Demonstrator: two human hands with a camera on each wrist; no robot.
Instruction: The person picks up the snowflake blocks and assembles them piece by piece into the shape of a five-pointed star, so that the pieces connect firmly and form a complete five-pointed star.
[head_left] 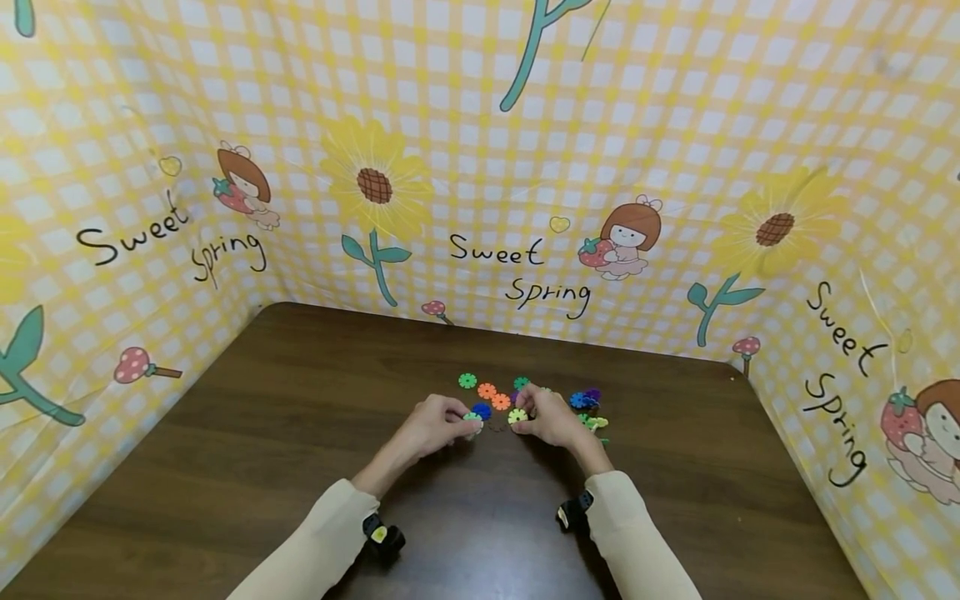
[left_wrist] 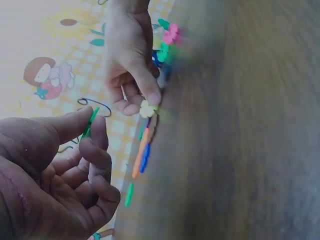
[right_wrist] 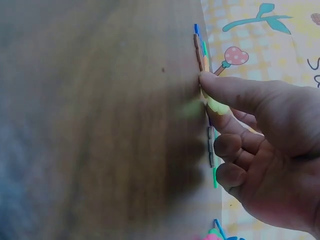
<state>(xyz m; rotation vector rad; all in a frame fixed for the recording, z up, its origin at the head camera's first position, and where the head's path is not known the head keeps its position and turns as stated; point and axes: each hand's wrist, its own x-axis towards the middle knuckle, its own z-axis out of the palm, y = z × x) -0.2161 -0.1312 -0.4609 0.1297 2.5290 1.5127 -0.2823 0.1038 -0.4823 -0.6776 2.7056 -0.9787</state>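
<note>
Two sleeves (head_left: 322,533): near side, reaching over the desk (head_left: 247,492), a black camera (head_left: 385,537) at each wrist.
Left hand (head_left: 431,427): thumb and forefinger pinch a green disc (head_left: 472,417); the other fingers bend loosely.
Right hand (head_left: 553,419): thumb and forefinger pinch a yellow-green disc (head_left: 517,415).
Done: one disc raised in each hand, the two apart.
Right pile: green and yellow pieces (head_left: 591,422) nearer, blue and purple pieces (head_left: 588,398) farther; whether any are joined I cannot tell.
Left over: a blue disc (head_left: 483,412), then two orange discs (head_left: 487,390), then another green disc (head_left: 467,381) farthest, seemingly unworked; I judge much remains.
Far side: yellow checked cloth (head_left: 465,167).
</note>
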